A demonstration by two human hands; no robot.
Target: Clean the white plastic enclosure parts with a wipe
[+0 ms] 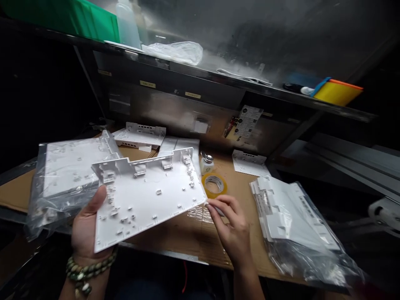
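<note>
A dim workbench: my desk (175,237) is covered in brown cardboard, under a dusty shelf (218,79). My left hand (86,225) cradles the white plastic panel (146,196) from below at its 8 o'clock corner, grip closed on it; my right hand (229,223) pinches the 3 o'clock corner with its fingertips (215,206). The panel looks light, stiff and thin, with small fragile clips, so edges seem the safest hold. At 9 o'clock a clear bag (62,179) holds another panel; at 4 o'clock a second bag (296,233) holds several. A tape roll (214,184) lies just beyond.
</note>
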